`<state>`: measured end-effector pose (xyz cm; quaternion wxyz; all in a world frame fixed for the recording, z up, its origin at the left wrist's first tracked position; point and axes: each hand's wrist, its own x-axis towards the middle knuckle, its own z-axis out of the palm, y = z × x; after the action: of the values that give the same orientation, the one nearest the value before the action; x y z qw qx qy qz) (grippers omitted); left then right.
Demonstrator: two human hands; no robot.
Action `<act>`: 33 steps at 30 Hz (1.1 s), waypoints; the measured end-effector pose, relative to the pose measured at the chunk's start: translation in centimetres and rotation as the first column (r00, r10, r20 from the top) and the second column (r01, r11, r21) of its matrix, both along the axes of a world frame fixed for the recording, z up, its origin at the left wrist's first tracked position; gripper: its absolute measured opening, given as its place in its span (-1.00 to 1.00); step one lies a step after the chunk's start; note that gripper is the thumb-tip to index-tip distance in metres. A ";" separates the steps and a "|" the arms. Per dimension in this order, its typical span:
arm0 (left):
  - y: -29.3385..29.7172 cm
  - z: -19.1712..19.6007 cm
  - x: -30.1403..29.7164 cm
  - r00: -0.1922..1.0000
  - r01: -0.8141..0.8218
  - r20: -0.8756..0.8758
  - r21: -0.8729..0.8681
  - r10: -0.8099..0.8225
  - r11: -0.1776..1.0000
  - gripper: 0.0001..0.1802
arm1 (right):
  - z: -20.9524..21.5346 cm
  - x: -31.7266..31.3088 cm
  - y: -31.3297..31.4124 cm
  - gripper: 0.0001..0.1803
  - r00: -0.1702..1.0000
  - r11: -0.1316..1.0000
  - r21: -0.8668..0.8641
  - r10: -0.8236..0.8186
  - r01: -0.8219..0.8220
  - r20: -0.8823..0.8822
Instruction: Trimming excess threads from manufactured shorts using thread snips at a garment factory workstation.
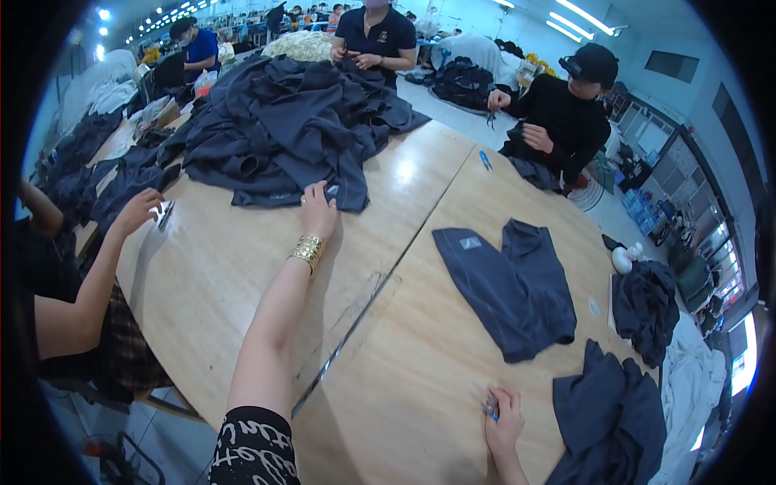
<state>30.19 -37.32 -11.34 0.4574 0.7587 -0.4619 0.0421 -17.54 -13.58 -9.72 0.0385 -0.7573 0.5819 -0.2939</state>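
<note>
My left hand (318, 212), with a wide gold bracelet on the wrist, reaches far forward to a large heap of dark grey garments (283, 113). Its fingers close on the edge of a garment (349, 192) at the heap's near side, beside a small light patch. Low on the right, my right hand (507, 416) is closed around small thread snips (490, 406) with a bit of blue, mostly hidden by the fingers. Beyond that hand, a pair of dark grey shorts (517, 283) lies spread on the wooden table (388, 356).
Another dark garment (610, 412) lies crumpled at the right edge. Blue snips (485, 160) rest near the far side. A co-worker's hand (144, 212) holds snips at the left; a person in black (558, 121) and another in navy (376, 40) stand across. A seam (364, 303) divides the tabletop.
</note>
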 end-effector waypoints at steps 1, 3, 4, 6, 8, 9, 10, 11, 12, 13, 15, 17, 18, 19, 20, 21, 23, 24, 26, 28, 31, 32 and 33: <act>-1.0 0.9 0.4 1.000 0.007 0.000 -0.010 -0.007 1.000 -0.47 | 0.0 -0.1 0.1 -0.60 0.999 1.000 -0.003 -0.007 0.007 -0.031; -2.9 2.8 1.2 0.961 -0.092 0.268 0.085 0.066 0.992 -0.45 | 0.4 -0.2 0.3 -0.58 0.999 1.000 0.002 -0.022 0.022 -0.043; -4.0 2.9 2.1 0.962 -0.079 0.270 0.192 0.025 0.978 -0.41 | 0.4 0.0 0.0 -0.57 0.998 0.999 0.023 -0.023 0.024 -0.050; -5.2 2.4 3.6 0.924 -0.150 0.381 0.281 0.033 0.948 -0.40 | 0.2 0.4 -0.4 -0.57 0.997 0.999 0.027 -0.032 0.034 -0.074; -6.6 2.2 5.0 0.912 -0.247 0.403 0.403 0.072 0.881 -0.37 | 0.4 0.5 -0.4 -0.57 0.993 0.998 0.013 -0.052 0.053 -0.102; -7.2 2.2 5.8 0.941 -0.259 0.320 0.464 0.112 0.847 -0.35 | 0.4 0.7 -0.4 -0.59 0.994 0.999 0.014 -0.047 0.048 -0.103; -7.7 2.6 6.1 0.978 -0.185 0.172 0.453 0.118 0.872 -0.35 | 0.5 0.8 -0.5 -0.60 0.993 0.999 0.013 -0.048 0.050 -0.104; -8.3 2.9 6.0 0.983 -0.183 0.086 0.418 0.162 0.890 -0.35 | 0.5 0.7 -0.4 -0.60 0.992 0.998 0.011 -0.066 0.067 -0.103; -8.6 3.1 5.8 0.977 -0.206 0.019 0.306 0.211 0.929 -0.34 | 0.5 0.6 -0.3 -0.62 0.992 0.997 0.014 -0.074 0.076 -0.105; -8.8 3.4 5.7 0.966 -0.241 -0.054 0.187 0.255 0.952 -0.33 | 0.5 0.7 -0.5 -0.63 0.992 0.997 0.013 -0.077 0.079 -0.103; -8.5 3.9 6.2 0.943 -0.326 -0.070 0.000 0.326 0.945 -0.33 | 0.6 1.1 -0.6 -0.63 0.989 0.995 0.018 -0.091 0.094 -0.112; -7.4 4.4 5.4 0.917 -0.395 -0.012 -0.165 0.399 0.904 -0.52 | 0.7 1.3 -0.6 -0.63 0.988 0.994 0.029 -0.097 0.101 -0.122; -6.3 4.8 5.6 0.974 -0.227 -0.033 -0.232 0.225 0.946 -0.65 | 0.7 1.4 -0.6 -0.62 0.991 0.996 0.022 -0.089 0.091 -0.103; -4.7 5.6 6.0 0.998 -0.061 -0.038 -0.301 0.052 0.952 -0.75 | 0.7 1.5 -0.8 -0.60 0.994 0.997 0.015 -0.071 0.072 -0.082; -3.1 6.6 4.4 0.987 0.050 0.157 -0.393 0.014 0.918 -0.80 | 0.7 1.2 -0.7 -0.60 0.995 0.998 0.018 -0.066 0.067 -0.076; -1.3 7.3 2.8 0.977 0.187 0.163 -0.353 -0.137 0.917 -0.79 | 0.7 0.8 -0.7 -0.59 0.993 0.997 0.028 -0.072 0.074 -0.090; 3.5 8.2 -2.0 0.904 0.421 0.035 -0.243 -0.426 0.874 -0.72 | 0.5 0.5 -0.4 -0.58 0.994 0.997 0.050 -0.059 0.064 -0.089; 6.3 8.0 -4.3 0.819 0.550 0.021 -0.308 -0.573 0.776 -0.71 | 0.5 0.5 -0.2 -0.58 0.993 0.996 0.036 -0.073 0.076 -0.097; 12.7 8.8 -9.9 0.686 0.712 -0.072 -0.143 -0.725 0.688 -0.66 | 0.4 0.2 0.2 -0.57 0.990 0.995 0.027 -0.093 0.096 -0.110; 18.4 8.6 -13.4 0.529 0.845 -0.137 -0.008 -0.838 0.534 -0.64 | 0.3 0.1 0.1 -0.64 0.996 0.997 -0.007 -0.080 0.080 -0.027; 23.7 8.3 -16.5 0.489 0.868 -0.149 -0.018 -0.860 0.497 -0.65 | -1.4 -1.6 0.0 -0.73 0.982 0.997 -0.023 0.078 -0.075 0.170; 25.1 8.1 -17.2 0.514 0.842 -0.162 -0.094 -0.843 0.531 -0.65 | -0.2 -0.4 1.2 -0.74 0.926 0.992 0.108 0.027 -0.073 0.376; 26.3 8.8 -17.9 0.507 0.844 -0.178 -0.097 -0.843 0.528 -0.65 | 1.6 1.7 2.5 -0.74 0.831 0.968 0.236 -0.063 -0.083 0.553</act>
<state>12.31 -11.02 -2.59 0.4639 0.4389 -0.7230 -0.2635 -15.84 -11.06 -8.13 0.3028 -0.6309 0.5738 -0.4254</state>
